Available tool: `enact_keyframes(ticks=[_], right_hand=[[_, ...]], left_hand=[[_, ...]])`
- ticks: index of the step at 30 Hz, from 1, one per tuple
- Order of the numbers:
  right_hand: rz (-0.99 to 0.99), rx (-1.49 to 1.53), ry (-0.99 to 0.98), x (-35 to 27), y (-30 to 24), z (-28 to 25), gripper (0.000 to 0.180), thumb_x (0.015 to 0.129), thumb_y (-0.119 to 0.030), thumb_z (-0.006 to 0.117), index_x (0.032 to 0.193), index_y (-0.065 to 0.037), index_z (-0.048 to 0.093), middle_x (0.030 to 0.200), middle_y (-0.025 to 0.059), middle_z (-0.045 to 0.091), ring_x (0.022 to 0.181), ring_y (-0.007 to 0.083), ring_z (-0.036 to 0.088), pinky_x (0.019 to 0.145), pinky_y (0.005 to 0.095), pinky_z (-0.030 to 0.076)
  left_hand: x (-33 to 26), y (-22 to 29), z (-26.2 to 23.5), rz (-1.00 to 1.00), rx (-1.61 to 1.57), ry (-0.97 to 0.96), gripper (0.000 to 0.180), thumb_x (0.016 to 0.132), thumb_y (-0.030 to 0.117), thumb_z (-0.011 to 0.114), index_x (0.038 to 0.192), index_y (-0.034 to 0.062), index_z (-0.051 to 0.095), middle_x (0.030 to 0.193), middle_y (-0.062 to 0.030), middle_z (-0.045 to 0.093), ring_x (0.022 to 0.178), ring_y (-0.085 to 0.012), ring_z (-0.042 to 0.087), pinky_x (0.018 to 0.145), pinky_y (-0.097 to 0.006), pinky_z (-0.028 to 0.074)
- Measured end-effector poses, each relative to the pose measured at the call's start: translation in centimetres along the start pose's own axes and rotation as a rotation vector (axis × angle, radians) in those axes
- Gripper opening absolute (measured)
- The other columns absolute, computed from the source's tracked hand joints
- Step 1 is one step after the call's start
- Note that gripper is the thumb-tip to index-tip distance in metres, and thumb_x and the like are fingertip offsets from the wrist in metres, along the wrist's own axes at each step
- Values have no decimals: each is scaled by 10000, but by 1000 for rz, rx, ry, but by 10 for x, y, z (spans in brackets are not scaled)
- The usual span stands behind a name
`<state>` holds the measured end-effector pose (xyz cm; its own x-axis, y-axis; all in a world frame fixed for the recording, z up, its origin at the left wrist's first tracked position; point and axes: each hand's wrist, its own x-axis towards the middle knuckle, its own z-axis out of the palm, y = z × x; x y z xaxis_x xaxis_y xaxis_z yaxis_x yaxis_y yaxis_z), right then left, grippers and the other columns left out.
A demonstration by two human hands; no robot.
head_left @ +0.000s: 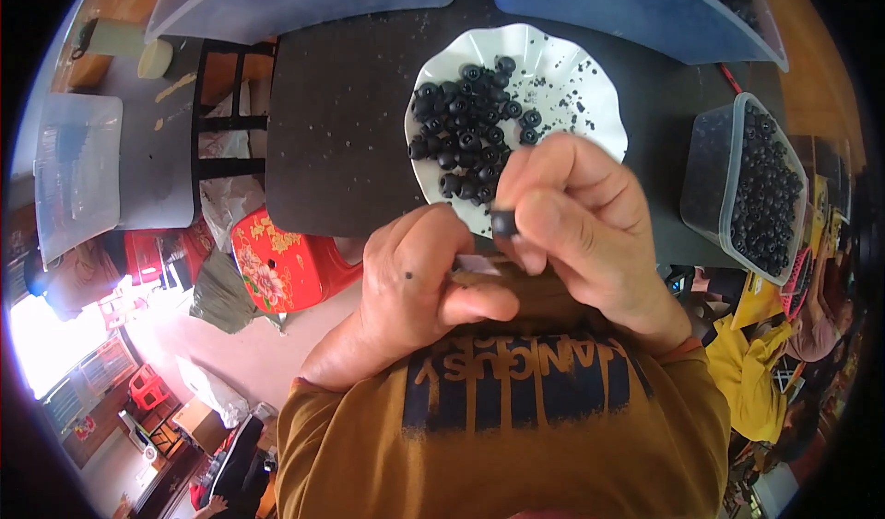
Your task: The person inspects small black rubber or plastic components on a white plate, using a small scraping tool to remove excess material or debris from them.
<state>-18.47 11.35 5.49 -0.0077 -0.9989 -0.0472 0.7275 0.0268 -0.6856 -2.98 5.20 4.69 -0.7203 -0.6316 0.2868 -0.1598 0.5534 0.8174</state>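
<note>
My right hand pinches a small round black part between thumb and fingers, just off the near rim of a white scalloped plate. Close beside it, my left hand is closed around a thin, flat, pale blade-like tool that points at the black part; its exact kind is hard to make out. A black speck sticks to the back of that hand. On the plate's left side lies a heap of similar black parts with holes in them, and black crumbs are scattered over its right side.
The plate stands on a dark table. To the right, a clear plastic tub holds many small black parts. Large translucent bins line the far edge. A red flowered stool stands at the left, near a dark chair frame.
</note>
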Motion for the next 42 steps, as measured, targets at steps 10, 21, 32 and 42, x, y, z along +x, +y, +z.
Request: enact_keyframes(ticks=[10,21,32,42], right_hand=[[-528,-1225,542,108,-91,88,219,858,-123,508,813,91,492,641,126,524,564,165,510,532,294,436],[-556,-1799,255,67,-21,-50,140,734,-37,561,870,-58,588,840,109,574,781,328,553,675,390,458],[-346,-2033,132,64,-14,-63,146,711,-33,582,854,-13,566,888,128,562,875,296,552,726,375,466],[-125,-972,202,25,-26,-26,92,797,-44,587,857,2,534,818,47,557,727,114,549,632,226,444]], left_hand=[[-25,-3,-2,-265,-300,-73,608,749,643,502,707,40,438,576,-43,426,492,-178,430,457,-278,351],[-30,-20,1,-280,-378,-146,523,819,536,520,727,25,459,603,-55,449,521,-181,451,484,-277,375],[-30,-15,6,-289,-357,-169,505,825,513,531,724,23,467,601,-68,449,517,-194,452,484,-281,379],[-32,-19,-2,-298,-414,-106,488,841,497,519,726,26,468,603,-45,452,523,-151,445,483,-261,358]])
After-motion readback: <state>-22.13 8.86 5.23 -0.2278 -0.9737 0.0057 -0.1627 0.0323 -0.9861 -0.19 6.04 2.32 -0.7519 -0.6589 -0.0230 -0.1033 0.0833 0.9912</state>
